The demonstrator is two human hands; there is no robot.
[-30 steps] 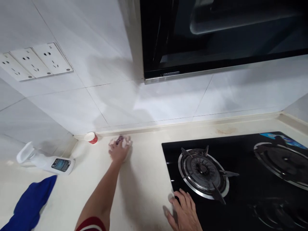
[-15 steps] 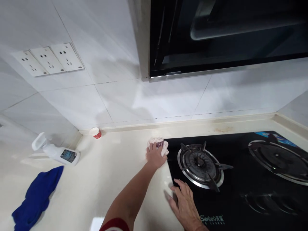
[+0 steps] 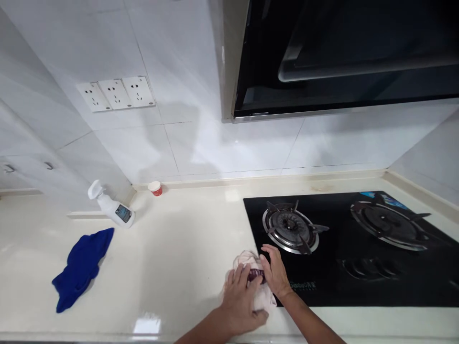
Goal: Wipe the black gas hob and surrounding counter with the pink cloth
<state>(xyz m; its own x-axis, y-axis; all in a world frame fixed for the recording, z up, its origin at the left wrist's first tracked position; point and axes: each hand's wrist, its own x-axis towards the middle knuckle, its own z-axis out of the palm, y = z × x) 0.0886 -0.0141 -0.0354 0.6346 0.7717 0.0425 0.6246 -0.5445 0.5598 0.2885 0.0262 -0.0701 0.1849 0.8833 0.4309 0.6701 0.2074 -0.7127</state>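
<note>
A crumpled pale pink cloth [image 3: 264, 297] with a dark purple patch lies on the countertop along the left edge of the black gas stove [image 3: 333, 282]. My left hand [image 3: 238, 301] presses down over its left side, fingers bent onto the fabric. From the right, my right hand [image 3: 277, 273] has its fingers against the cloth, over the stove's edge, with the thumb side hugging the fabric. Part of the cloth is hidden beneath both hands.
A white spray bottle [image 3: 113, 206] stands by the left wall end, with a blue cloth [image 3: 81, 267] in front of it. Near the backsplash sits a small red and white cup [image 3: 155, 188]. A black range hood [image 3: 322, 52] overhangs the stove; its left burner [image 3: 290, 227] is close to my right hand.
The pink cloth and my left hand have come nearer, down along the stove's left edge. My right hand, apart from the cloth before, now touches it. The view has shifted left.
</note>
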